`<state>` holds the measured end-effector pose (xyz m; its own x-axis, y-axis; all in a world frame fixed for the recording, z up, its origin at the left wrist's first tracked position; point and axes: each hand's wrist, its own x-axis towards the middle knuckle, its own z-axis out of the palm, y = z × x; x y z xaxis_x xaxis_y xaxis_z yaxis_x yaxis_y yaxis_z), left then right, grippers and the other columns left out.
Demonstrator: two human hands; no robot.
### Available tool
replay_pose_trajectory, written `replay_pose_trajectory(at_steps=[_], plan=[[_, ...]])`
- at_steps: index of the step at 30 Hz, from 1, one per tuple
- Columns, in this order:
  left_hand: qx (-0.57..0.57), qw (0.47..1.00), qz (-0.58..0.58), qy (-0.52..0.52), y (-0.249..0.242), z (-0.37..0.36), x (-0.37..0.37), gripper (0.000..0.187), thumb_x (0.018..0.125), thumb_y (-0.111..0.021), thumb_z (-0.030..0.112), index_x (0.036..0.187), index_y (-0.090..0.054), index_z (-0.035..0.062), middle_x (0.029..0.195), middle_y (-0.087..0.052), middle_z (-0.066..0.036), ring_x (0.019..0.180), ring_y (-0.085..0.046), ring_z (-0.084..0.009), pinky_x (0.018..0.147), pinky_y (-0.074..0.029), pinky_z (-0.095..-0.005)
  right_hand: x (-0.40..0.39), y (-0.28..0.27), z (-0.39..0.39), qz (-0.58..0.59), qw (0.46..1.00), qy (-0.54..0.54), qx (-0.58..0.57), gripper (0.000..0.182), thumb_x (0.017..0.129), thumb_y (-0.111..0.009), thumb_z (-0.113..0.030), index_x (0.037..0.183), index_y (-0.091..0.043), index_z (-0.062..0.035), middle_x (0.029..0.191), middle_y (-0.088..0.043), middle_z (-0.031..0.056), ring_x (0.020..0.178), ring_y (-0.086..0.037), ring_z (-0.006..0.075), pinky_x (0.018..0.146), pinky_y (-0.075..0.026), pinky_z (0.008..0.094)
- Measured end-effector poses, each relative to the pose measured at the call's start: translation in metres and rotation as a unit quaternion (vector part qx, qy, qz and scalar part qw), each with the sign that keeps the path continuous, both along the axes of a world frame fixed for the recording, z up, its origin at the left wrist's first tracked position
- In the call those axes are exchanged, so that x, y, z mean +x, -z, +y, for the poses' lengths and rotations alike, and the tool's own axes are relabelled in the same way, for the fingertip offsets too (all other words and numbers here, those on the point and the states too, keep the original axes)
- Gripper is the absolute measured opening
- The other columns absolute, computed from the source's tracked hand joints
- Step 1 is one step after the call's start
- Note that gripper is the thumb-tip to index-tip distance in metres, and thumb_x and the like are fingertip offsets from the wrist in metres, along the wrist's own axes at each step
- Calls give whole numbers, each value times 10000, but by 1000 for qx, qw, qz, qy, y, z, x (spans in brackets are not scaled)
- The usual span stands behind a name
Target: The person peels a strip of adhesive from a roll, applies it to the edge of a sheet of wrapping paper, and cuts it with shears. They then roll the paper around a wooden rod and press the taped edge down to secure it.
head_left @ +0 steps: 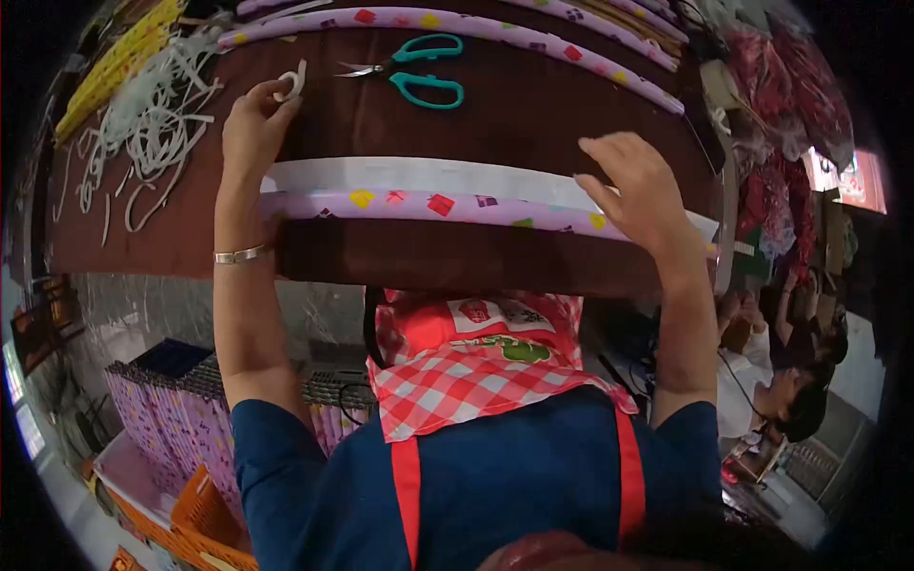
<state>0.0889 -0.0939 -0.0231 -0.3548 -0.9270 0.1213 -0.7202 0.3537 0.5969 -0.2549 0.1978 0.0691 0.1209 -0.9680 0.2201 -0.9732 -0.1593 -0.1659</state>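
Observation:
A long purple patterned roll (441, 206) with a white strip (409, 174) along its far edge lies across the brown table. My left hand (257, 128) is beyond the roll's left end, its fingers closed on a curled white strip (297, 82). Over the roll's right part is my right hand (633, 186), thumb and fingers apart, with nothing between them. Teal-handled scissors (428, 71) lie with open blades on the table, to the right of my left hand.
Loose white strips (152, 114) are heaped at the table's left. More patterned rolls (514, 36) lie along the far side, with a yellow bundle (119, 62) at far left. Below the brown table (171, 228) stand purple rolls and an orange basket (205, 509). Other people sit at right.

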Motion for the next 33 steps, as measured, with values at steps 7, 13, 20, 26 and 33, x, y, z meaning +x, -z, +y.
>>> replay_pose_trajectory(at_steps=[7, 13, 20, 26, 33], plan=[[-74, 981, 37, 175, -38, 115, -54, 309, 818, -737, 192, 1076, -655, 41, 1033, -655, -128, 985, -611, -322, 848, -494, -416, -9, 53, 110, -50, 988, 142, -41, 351, 817, -731, -174, 1108, -637, -3, 1133, -593, 160, 1089, -540, 366, 936, -448, 444], [-158, 923, -38, 350, -15, 193, -95, 619, 753, -779, 356, 1254, -547, 77, 1301, -568, -111, 1247, -511, -309, 991, -422, -510, -9, 82, 107, -64, 981, 133, -125, 391, 801, -743, -191, 1130, -626, -15, 1156, -583, 130, 1121, -516, 351, 960, -415, 471], [-194, 918, -78, 338, -3, 194, -94, 496, 773, -755, 291, 1199, -565, 122, 1318, -547, -84, 1244, -519, -298, 991, -414, -544, -8, 90, 109, -69, 979, 132, -136, 415, 784, -747, -180, 1143, -610, -22, 1142, -576, 129, 1104, -510, 348, 965, -393, 481], [-168, 919, -78, 347, -8, 195, -90, 470, 787, -747, 259, 1201, -573, 123, 1309, -557, -92, 1263, -511, -324, 1003, -414, -528, -2, 85, 109, -57, 979, 123, -149, 407, 786, -745, -172, 1141, -607, -27, 1123, -575, 125, 1085, -516, 342, 953, -394, 480], [-177, 920, -136, 321, -13, 188, -62, 420, 816, -729, 293, 1182, -585, 145, 1256, -579, -35, 1290, -489, -295, 1036, -357, -604, 15, 79, 96, -70, 985, 85, -133, 398, 776, -748, -172, 1124, -615, -32, 1087, -582, 111, 1046, -536, 323, 934, -410, 461]])
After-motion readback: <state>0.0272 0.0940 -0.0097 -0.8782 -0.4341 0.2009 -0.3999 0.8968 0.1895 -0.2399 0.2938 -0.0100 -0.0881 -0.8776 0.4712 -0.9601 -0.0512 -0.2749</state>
